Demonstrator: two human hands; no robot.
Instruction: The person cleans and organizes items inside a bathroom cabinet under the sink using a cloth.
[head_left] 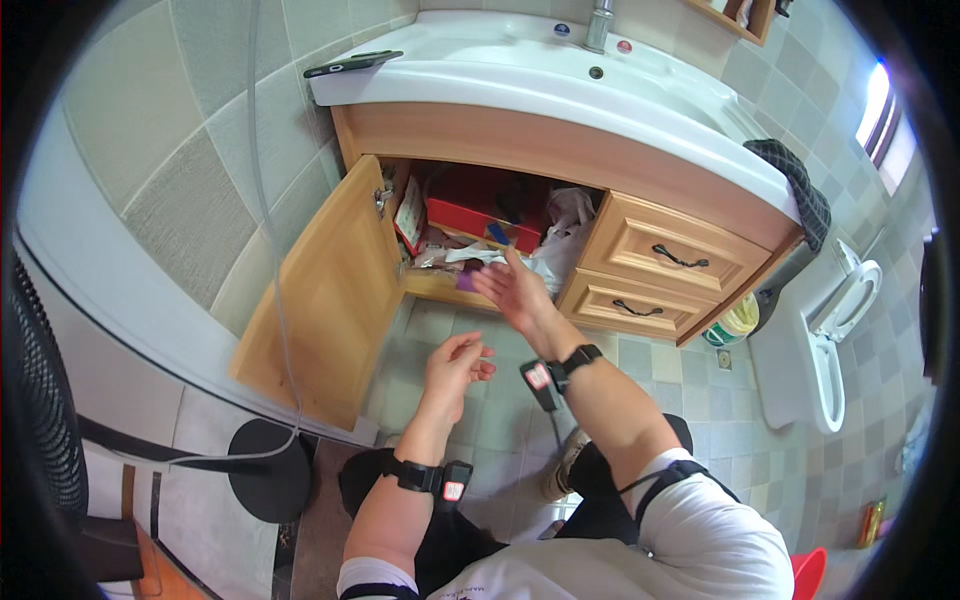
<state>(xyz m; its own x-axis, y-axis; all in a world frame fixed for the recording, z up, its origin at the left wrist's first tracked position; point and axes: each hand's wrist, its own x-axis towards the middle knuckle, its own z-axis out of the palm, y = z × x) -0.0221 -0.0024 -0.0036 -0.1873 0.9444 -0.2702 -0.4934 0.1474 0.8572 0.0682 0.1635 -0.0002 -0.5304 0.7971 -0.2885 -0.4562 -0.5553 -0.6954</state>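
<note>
My right hand [515,292] is in front of the open vanity cabinet [430,289], fingers stretched out and thumb up, holding nothing that I can see. Just beyond its fingertips shows a small purple item [466,281] whose kind I cannot make out. Lower and to the left, my left hand [456,378] hovers over the floor, its fingers loosely bent and apart, with nothing visible in it. Inside the cabinet are a red box [470,218], crumpled white plastic bags [570,215] and a small blue object [498,233]. The back of the cabinet is dark.
The wooden cabinet door [330,300] swings out at the left. Two drawers [665,250] with dark handles are closed on the right. Above is a white sink [560,90] with a phone [352,64] on its left edge. A toilet [815,340] stands at the right.
</note>
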